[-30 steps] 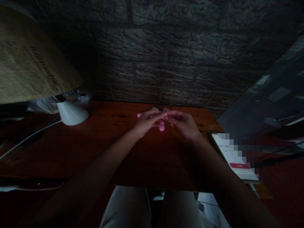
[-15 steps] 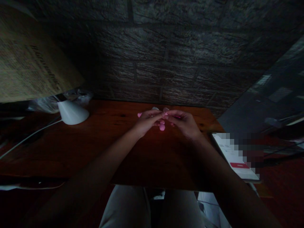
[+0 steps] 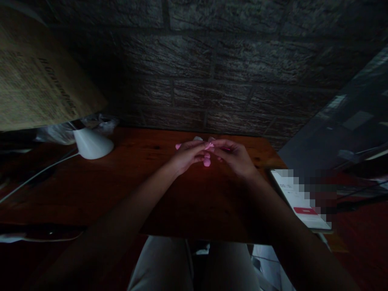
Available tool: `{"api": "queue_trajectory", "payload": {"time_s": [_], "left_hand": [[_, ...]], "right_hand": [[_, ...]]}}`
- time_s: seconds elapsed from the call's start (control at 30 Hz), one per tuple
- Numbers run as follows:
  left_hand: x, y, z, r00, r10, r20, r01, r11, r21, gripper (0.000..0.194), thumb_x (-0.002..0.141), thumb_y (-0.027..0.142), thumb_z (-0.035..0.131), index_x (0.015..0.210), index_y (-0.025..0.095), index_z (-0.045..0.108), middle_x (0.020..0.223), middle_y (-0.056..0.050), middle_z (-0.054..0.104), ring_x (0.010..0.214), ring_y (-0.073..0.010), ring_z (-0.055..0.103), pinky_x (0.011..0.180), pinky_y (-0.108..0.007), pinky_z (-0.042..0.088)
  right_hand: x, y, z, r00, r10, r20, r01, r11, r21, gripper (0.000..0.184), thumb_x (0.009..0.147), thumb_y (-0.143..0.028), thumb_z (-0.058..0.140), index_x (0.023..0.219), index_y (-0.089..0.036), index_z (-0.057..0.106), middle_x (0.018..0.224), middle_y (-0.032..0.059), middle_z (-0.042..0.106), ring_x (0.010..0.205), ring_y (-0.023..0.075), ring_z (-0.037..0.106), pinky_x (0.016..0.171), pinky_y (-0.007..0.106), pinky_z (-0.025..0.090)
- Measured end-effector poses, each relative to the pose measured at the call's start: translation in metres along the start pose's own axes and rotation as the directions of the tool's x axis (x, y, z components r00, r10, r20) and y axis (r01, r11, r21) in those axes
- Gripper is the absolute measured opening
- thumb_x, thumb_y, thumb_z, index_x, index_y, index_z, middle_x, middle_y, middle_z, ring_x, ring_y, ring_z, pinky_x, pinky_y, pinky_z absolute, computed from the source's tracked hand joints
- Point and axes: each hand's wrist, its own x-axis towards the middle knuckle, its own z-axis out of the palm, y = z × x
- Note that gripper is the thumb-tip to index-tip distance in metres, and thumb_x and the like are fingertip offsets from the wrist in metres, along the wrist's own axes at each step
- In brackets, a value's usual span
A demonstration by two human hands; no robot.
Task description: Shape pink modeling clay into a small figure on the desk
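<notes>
Over the far part of the wooden table [image 3: 169, 194], my left hand [image 3: 188, 157] and my right hand [image 3: 236, 157] meet at their fingertips. Both pinch a small, soft-looking pink piece [image 3: 209, 146] with a ridged or notched edge; its exact kind is hard to make out in the dim light. Just below the fingers lies a rounded pink lump [image 3: 207, 162]. Another pink piece [image 3: 178, 146] shows beyond the left wrist. A pale lump [image 3: 198, 138] sits behind the hands, partly covered by them.
At the left stands a lamp with a white base [image 3: 92, 144] and a newspaper-print shade [image 3: 45, 76]; its cable [image 3: 39, 176] crosses the table. A lit phone [image 3: 298, 202] lies at the right edge. A dark brick wall [image 3: 194, 85] rises behind the table.
The fingertips have shifted slightly, so more of the held pink piece and its ridged edge shows. The left hand has moved a little leftward; the lumps on the table stay put.
</notes>
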Motion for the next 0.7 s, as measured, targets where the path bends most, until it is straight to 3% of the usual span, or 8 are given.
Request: {"api": "queue_trajectory", "payload": {"time_s": [0.33,0.7], "left_hand": [[0.0013,-0.0011,-0.0023,0.998,-0.043,0.050,0.047,0.994,-0.100,0.020,0.077,0.030,0.085,0.088,0.015,0.076,0.081,-0.004,0.072,0.076,-0.0130,0.066,0.077,-0.028,0.053],[0.0006,0.0021,0.0015,0.996,-0.091,0.009,0.091,0.980,-0.175,0.015,0.076,0.024,0.085,0.084,0.014,0.076,0.079,-0.005,0.072,0.077,-0.0132,0.065,0.076,-0.027,0.052]], "right_hand": [[0.0001,-0.0001,0.0008,1.000,-0.013,0.000,0.013,1.000,0.008,0.030,0.076,-0.046,0.086,0.095,-0.024,0.079,0.085,0.0017,0.075,0.072,0.0146,0.063,0.065,0.030,0.050],[0.0009,0.0007,0.0008,0.999,-0.024,0.030,0.024,1.000,0.008,0.028,0.078,-0.047,0.085,0.095,-0.026,0.079,0.085,0.0013,0.075,0.069,0.0140,0.062,0.064,0.031,0.050]]}}
